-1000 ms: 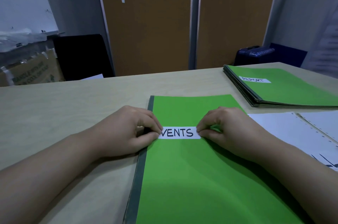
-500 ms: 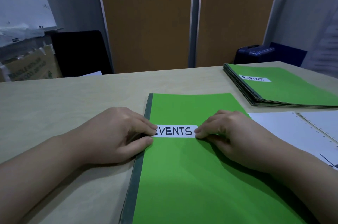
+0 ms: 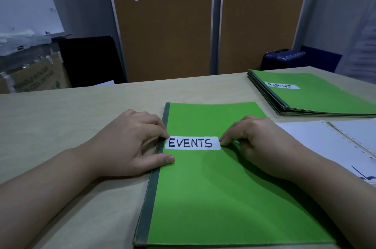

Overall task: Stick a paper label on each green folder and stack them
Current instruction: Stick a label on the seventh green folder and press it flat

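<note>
A green folder (image 3: 223, 198) with a dark spine lies flat on the table in front of me. A white paper label (image 3: 192, 143) reading EVENTS lies flat across its upper part. My left hand (image 3: 130, 145) touches the label's left end with its fingertips, and its thumb rests on the folder near the spine. My right hand (image 3: 256, 143) touches the label's right end with bent fingertips. A stack of green folders (image 3: 325, 100) sits at the far right, and its top one carries a label (image 3: 281, 85) reading REPORT.
White perforated sheets (image 3: 329, 145) lie on the table (image 3: 71, 118) right of the near folder, just below the stack. Behind the table are brown partition panels, a dark chair back (image 3: 89, 61), a cardboard box (image 3: 32, 78) and a blue case (image 3: 282, 58).
Both hands have slid outward off the label, so the whole word EVENTS now shows. My left thumb has spread down onto the folder. The label lies flat.
</note>
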